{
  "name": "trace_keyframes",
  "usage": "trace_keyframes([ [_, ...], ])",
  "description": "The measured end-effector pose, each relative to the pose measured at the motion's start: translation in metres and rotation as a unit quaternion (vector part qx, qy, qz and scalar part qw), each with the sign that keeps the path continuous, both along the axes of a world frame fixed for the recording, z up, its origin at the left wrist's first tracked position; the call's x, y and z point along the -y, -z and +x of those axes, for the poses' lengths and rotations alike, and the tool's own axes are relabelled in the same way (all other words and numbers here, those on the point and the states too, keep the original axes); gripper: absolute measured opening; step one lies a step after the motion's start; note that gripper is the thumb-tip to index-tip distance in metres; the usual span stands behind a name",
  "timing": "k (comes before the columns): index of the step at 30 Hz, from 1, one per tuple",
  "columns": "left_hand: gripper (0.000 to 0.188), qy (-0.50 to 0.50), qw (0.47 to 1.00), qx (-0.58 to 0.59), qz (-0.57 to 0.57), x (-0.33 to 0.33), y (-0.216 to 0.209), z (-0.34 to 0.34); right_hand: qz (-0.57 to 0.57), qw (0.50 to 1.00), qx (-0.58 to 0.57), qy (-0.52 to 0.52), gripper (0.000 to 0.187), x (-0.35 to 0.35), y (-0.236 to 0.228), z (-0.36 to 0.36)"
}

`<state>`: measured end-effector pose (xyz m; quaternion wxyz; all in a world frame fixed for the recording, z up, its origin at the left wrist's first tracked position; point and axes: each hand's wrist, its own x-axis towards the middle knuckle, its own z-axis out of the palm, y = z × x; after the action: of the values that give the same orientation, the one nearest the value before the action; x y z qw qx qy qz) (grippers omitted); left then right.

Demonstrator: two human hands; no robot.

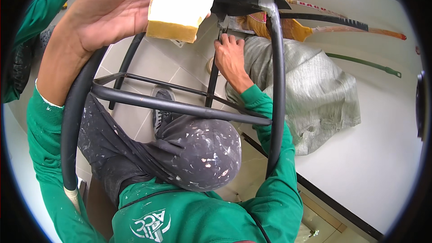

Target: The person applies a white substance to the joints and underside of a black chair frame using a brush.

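My left hand [112,9] grips a cut-open yellowish carton [171,30], raised at the top of the view, with white paste inside. Between my arms stands a black metal-framed stool [180,105] with tube legs and crossbars. A smear of white paste [269,5] covers the joint where the near right leg meets the dark seat. My right hand [233,60] reaches through the frame, fingers curled at the top of a farther leg [213,83]. Whatever those fingers hold is hidden. A flat greyish piece [240,26] shows just beyond them; I cannot tell its kind.
On the right, a grey woven sack [315,90] lies against the white wall [382,153]. Brooms [297,30] and a green handle [364,64] lean behind it. A co-worker's green sleeve [49,9] shows at upper left. My shoe [161,112] rests on the tiled floor.
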<state>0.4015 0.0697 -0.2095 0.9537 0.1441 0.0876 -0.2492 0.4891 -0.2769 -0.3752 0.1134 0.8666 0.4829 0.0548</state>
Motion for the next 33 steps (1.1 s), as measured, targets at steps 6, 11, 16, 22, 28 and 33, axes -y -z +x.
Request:
trace_keyframes([
  [6, 0.053, -0.010, 0.998, -0.039, 0.041, 0.004, -0.014, 0.000, 0.005, 1.000, 0.016, 0.020, 0.011, 0.005, -0.003, 0.002],
  [11, 0.052, -0.016, 0.997, -0.041, 0.057, 0.002, -0.018, -0.003, -0.004, 1.000, 0.016, -0.001, 0.014, 0.000, 0.002, -0.002],
  [16, 0.053, -0.008, 1.000, -0.011, 0.000, 0.000, 0.000, 0.001, -0.031, 0.998, 0.002, 0.050, 0.021, 0.002, -0.009, -0.003],
  [22, 0.054, -0.015, 0.998, -0.034, 0.041, 0.002, -0.012, -0.001, -0.034, 0.999, 0.000, 0.022, 0.021, -0.002, -0.001, -0.005],
  [28, 0.053, -0.001, 1.000, -0.006, -0.001, -0.001, 0.001, 0.002, -0.018, 0.999, 0.000, 0.036, 0.021, 0.003, -0.007, -0.003],
  [33, 0.053, 0.009, 1.000, 0.002, -0.011, -0.001, 0.000, 0.001, -0.007, 0.999, 0.037, 0.001, 0.014, 0.002, 0.000, -0.005],
])
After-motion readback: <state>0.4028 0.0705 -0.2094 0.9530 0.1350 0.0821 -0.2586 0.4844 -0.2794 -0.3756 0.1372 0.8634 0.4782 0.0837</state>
